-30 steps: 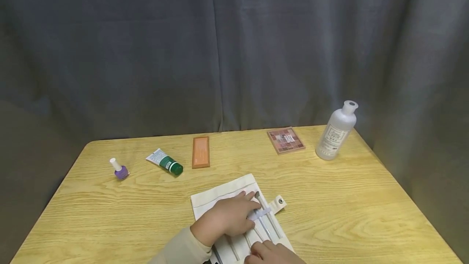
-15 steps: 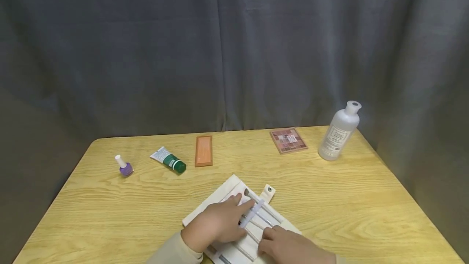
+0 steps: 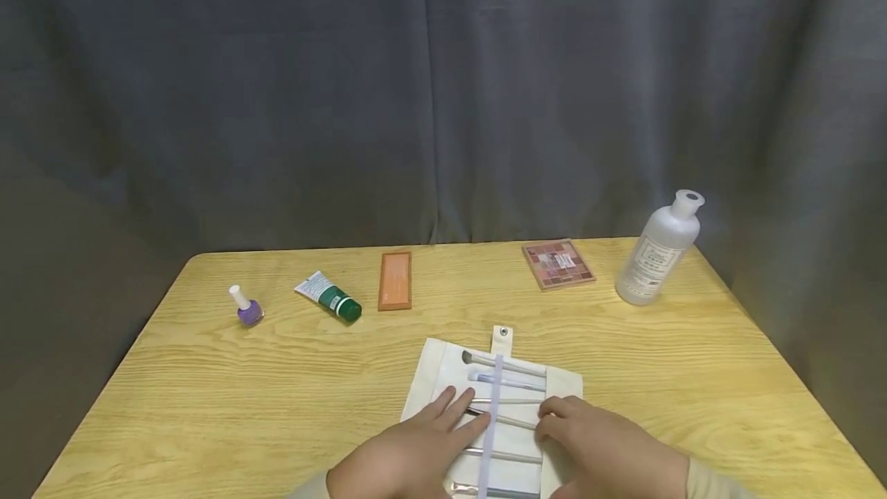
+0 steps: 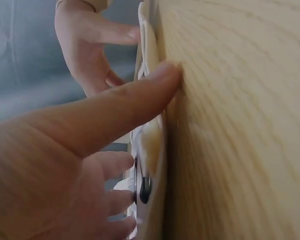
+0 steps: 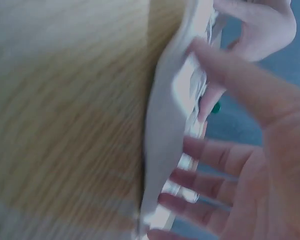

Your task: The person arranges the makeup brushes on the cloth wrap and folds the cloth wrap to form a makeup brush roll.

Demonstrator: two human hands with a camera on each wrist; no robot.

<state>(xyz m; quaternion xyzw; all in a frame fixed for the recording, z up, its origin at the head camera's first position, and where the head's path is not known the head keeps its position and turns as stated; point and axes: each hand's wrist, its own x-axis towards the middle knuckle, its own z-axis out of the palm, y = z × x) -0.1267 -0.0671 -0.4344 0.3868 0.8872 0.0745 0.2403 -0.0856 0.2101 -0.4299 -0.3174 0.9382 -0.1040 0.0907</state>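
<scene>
A cream fabric brush roll point(image 3: 424, 380) lies unrolled at the near side of the table, its snap tab point(image 3: 502, 340) pointing away from me. Several makeup brushes point(image 3: 516, 365) lie side by side in it under a pale elastic band point(image 3: 495, 391). My left hand point(image 3: 412, 445) rests spread over the roll's left part, fingertips near the band. Its thumb point(image 4: 162, 82) reaches to the near edge in the left wrist view. My right hand point(image 3: 610, 441) lies on the right flap; in the right wrist view its extended fingers point(image 5: 205, 185) touch the fabric.
Along the back stand or lie a purple nail polish bottle point(image 3: 250, 313), a green and white tube point(image 3: 331, 297), an orange flat case point(image 3: 395, 282), an eyeshadow palette point(image 3: 558, 264) and a translucent bottle point(image 3: 657, 252). A dark curtain point(image 3: 443, 98) hangs behind the table.
The brush roll has turned counterclockwise under both hands, its snap tab swinging from the right to the far side. My right hand has moved right and farther onto the table. The head view has shifted slightly.
</scene>
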